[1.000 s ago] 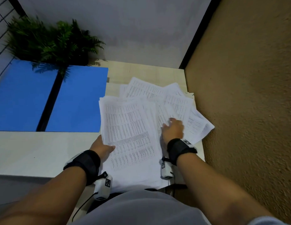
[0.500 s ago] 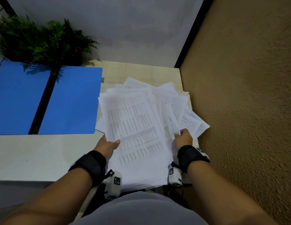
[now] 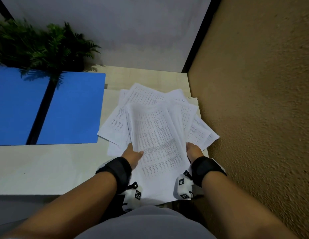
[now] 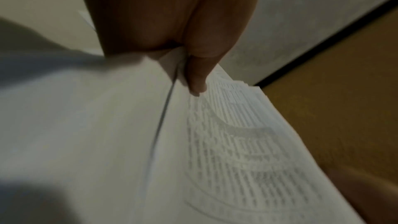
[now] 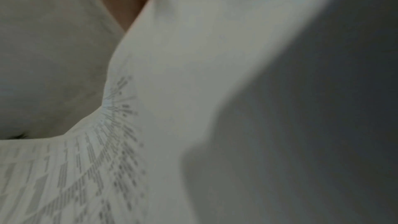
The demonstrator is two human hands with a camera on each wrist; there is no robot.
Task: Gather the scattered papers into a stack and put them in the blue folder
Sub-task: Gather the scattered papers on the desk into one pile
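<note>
A loose fan of printed white papers (image 3: 157, 135) lies on the right part of the pale table (image 3: 46, 166), some corners jutting out left and right. My left hand (image 3: 133, 153) grips the pile's left edge, thumb on top of the sheets (image 4: 237, 142) in the left wrist view. My right hand (image 3: 193, 150) holds the right edge, its fingers under the paper (image 5: 172, 91) and hidden. The blue folder (image 3: 46, 107) lies open and flat at the left, a black spine down its middle.
A green fern plant (image 3: 41, 47) stands at the back left, partly over the folder. A rough tan wall (image 3: 262, 118) runs close along the table's right edge. A grey wall (image 3: 115, 31) closes the back.
The right hand slid from the top of the spread sheets to the pile's right edge. Both hands have drawn the papers closer together and toward me.
</note>
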